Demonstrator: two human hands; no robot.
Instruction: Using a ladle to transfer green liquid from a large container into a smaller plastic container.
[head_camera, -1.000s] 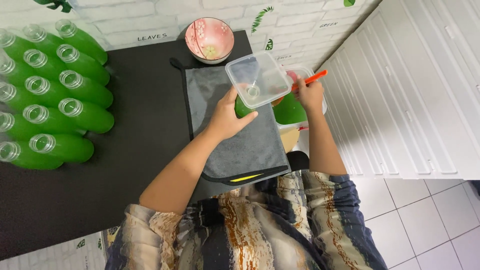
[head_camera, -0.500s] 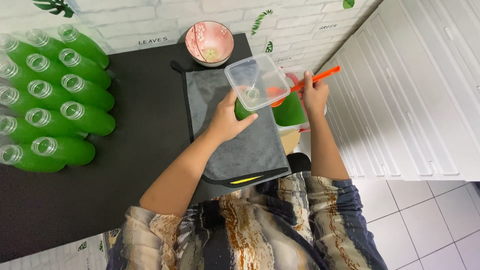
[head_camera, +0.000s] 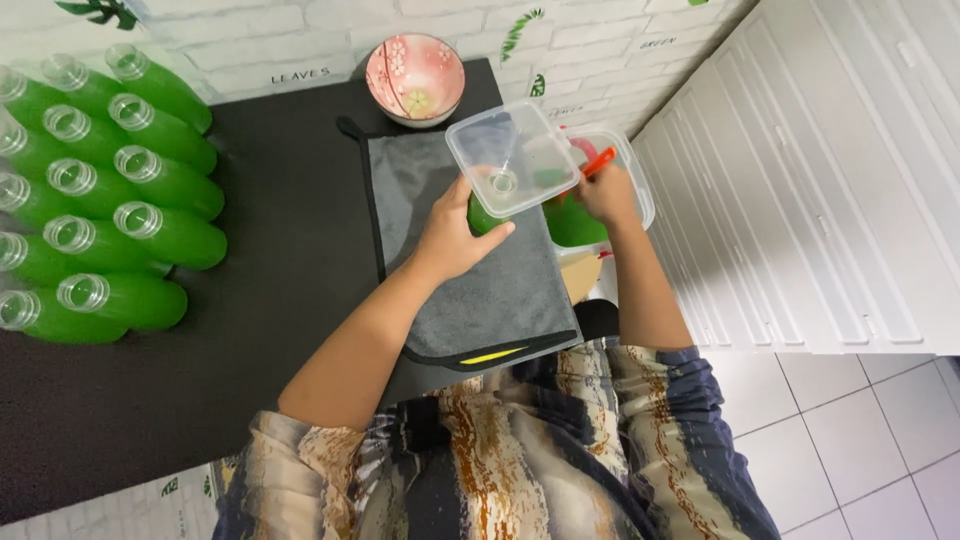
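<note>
- Black surface w/ white brick wall behind; grey cloth at centre.
- Left hand wrapped round green bottle, centre frame, w/ clear lid on top.
- Right hand closed on orange tool over clear container, centre right.
- Pink bowl top centre.
- Green bottles lying upper left.
</note>
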